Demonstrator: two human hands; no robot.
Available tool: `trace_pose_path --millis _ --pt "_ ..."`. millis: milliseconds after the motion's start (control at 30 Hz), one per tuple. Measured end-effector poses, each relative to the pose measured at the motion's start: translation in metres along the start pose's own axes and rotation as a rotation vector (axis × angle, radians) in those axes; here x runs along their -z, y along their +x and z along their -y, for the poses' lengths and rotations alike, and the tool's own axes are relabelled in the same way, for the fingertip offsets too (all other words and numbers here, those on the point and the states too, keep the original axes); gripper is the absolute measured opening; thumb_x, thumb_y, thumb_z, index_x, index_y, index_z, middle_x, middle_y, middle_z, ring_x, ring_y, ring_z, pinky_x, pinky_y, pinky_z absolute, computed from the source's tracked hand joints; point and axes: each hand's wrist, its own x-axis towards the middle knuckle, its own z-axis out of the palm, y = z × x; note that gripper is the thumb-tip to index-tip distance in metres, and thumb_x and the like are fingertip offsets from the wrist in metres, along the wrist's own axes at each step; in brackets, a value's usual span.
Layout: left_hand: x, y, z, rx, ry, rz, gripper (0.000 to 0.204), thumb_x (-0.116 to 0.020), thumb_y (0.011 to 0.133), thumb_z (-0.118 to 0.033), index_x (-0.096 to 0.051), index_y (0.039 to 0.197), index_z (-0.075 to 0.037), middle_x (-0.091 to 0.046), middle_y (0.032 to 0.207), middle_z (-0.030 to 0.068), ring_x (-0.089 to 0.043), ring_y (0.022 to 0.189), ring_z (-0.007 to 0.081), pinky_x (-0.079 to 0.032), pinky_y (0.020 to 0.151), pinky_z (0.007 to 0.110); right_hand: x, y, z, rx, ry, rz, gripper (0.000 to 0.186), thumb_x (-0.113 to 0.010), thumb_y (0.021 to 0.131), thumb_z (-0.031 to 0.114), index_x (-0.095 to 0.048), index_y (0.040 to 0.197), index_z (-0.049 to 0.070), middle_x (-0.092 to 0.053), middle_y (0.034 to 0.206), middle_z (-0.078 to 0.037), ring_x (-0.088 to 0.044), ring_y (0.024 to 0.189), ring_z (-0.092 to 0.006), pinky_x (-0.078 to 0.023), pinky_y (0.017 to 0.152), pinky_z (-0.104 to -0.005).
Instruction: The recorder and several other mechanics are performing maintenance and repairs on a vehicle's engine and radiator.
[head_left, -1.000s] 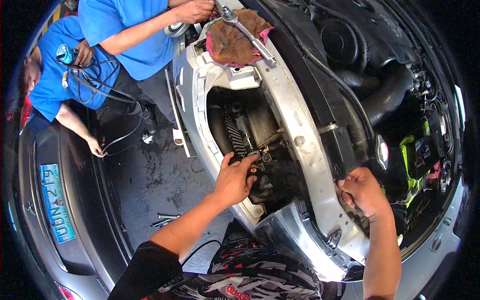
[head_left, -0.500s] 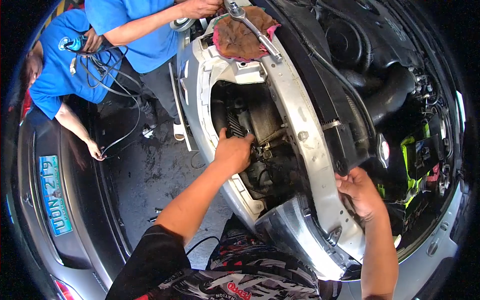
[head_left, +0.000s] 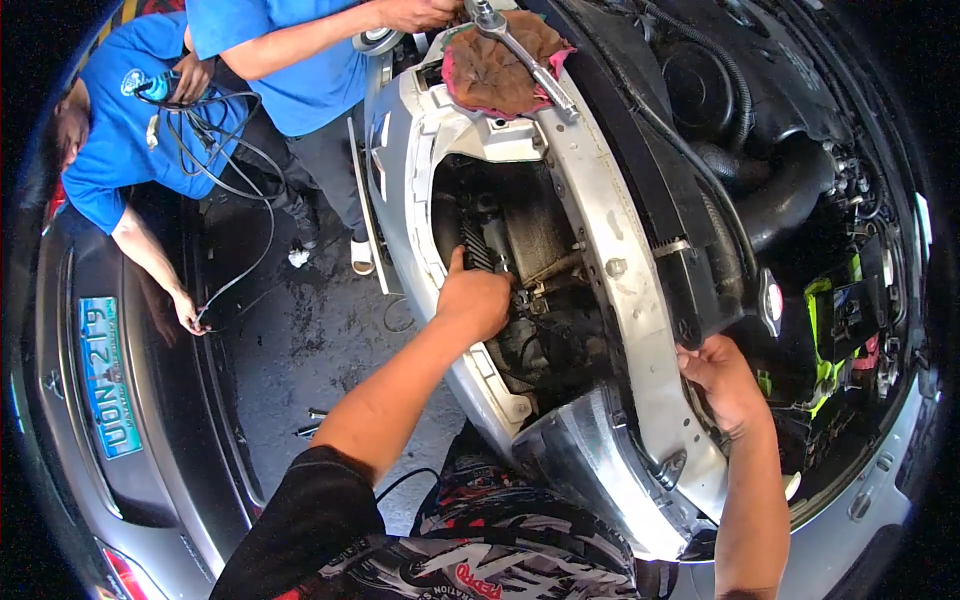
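Observation:
My left hand (head_left: 475, 300) reaches into the opening in a silver car's front end, index finger stretched up beside a black ribbed part (head_left: 472, 240), fingers apart, some tips hidden among dark components. My right hand (head_left: 725, 385) is curled at the inner edge of the pale metal crossmember (head_left: 630, 330), below a black panel (head_left: 685, 280); what its fingers hold is hidden. A silver ratchet (head_left: 545, 80) lies on a brown, pink-edged rag (head_left: 485, 70) atop the front end.
Two people in blue shirts stand at upper left: one (head_left: 275, 70) reaches to the front end, the other (head_left: 130, 130) bends over a dark car (head_left: 160, 400), holding looped cable (head_left: 240, 180). Engine bay hoses (head_left: 780, 200) fill the right. Tools (head_left: 312, 425) lie on the grey floor.
My left hand has moved up and deeper into the opening, its spread fingers now partly hidden. My right hand stays at the crossmember. The view has shifted slightly.

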Motion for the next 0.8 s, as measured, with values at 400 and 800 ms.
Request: trace_pose_path --millis 400,800 --pt "0.004 -0.002 0.000 -0.043 -0.023 0.113 0.059 -0.068 0.080 -0.018 -0.058 0.138 -0.016 -0.075 0.104 0.0141 -0.069 0.109 0.0270 -0.024 0.120 0.058 0.014 0.004 0.022 -0.115 -0.083 0.089 0.016 -0.060 0.093 0.005 -0.067 0.082 -0.002 -0.061 0.057 -0.006 -0.056 0.048 -0.0144 -0.042 0.047 -0.0258" --pt "-0.003 0.003 -0.003 0.024 0.045 -0.010 0.033 -0.060 0.087 -0.015 -0.070 0.118 -0.010 -0.077 0.095 0.0120 -0.073 0.096 0.0290 -0.033 0.114 0.055 -0.004 0.001 0.015 -0.009 -0.057 -0.049 0.013 -0.056 0.094 -0.004 -0.068 0.098 -0.004 -0.069 0.079 -0.008 -0.063 0.063 -0.0139 -0.053 0.058 -0.0276"
